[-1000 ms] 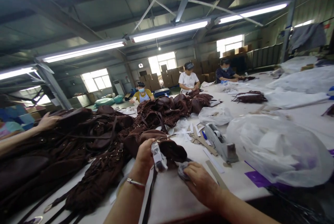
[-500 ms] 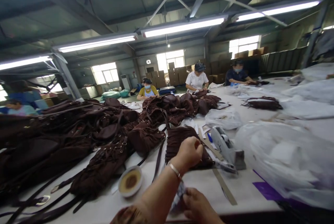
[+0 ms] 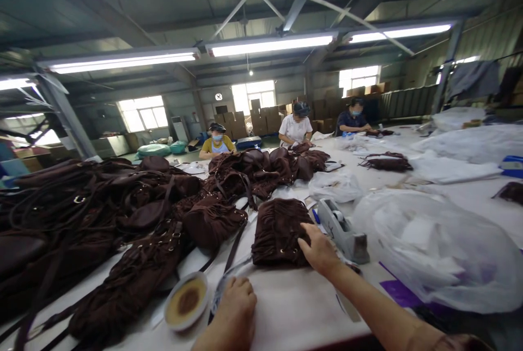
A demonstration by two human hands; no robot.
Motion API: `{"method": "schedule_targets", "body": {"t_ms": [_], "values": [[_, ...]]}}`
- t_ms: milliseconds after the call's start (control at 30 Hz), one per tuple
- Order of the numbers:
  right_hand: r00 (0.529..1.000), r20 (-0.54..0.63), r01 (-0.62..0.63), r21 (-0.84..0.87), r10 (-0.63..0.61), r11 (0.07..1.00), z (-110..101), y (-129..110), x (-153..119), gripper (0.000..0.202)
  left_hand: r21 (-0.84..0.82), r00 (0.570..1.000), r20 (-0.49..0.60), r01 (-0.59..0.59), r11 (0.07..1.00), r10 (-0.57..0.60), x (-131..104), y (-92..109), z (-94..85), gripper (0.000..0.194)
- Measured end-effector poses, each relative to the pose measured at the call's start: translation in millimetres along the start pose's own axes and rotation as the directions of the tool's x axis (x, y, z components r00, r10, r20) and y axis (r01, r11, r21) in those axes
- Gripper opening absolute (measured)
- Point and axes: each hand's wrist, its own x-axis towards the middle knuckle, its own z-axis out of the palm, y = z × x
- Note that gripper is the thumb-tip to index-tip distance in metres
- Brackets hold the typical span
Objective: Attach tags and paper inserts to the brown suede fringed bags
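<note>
A dark brown fringed bag (image 3: 280, 231) lies flat on the white table in front of me. My right hand (image 3: 321, 250) is at its right edge, fingers apart and fingertips touching the fringe. Left of the bag's near edge, my left hand (image 3: 237, 307) is curled closed, low over the table. A crumpled blue-and-white cloth (image 3: 219, 292) shows along that hand's left side; my fingers partly hide it. A shallow white dish (image 3: 187, 302) with yellowish contents and a brown middle stands left of the cloth. Behind my right hand is a grey tape dispenser (image 3: 343, 231).
Brown bags and straps form a large heap (image 3: 139, 204) on the left and toward the back. A big translucent plastic bag (image 3: 441, 253) fills the right side, over a purple sheet (image 3: 398, 288). Several people sit across the table, among them a person in white (image 3: 295, 128).
My left hand has drawn back from over the bag to the lower left, beside the cloth. My right hand has moved up to the bag's right edge. The view has turned slightly right.
</note>
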Motion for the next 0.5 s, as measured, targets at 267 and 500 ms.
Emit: {"method": "schedule_targets", "body": {"t_ms": [267,500], "values": [[0.951,0.235,0.222,-0.075,-0.199,0.972,4.4,-41.4,-1.1,0.022,-0.880,0.874,0.175,0.346,0.327,-0.453,55.8,47.8,26.4,0.029],[0.712,0.127,0.683,0.107,-0.691,0.723,-18.4,-48.0,-92.5,0.018,-0.715,0.838,0.506,0.275,-0.643,-0.203,66.6,66.5,63.4,0.037]]}}
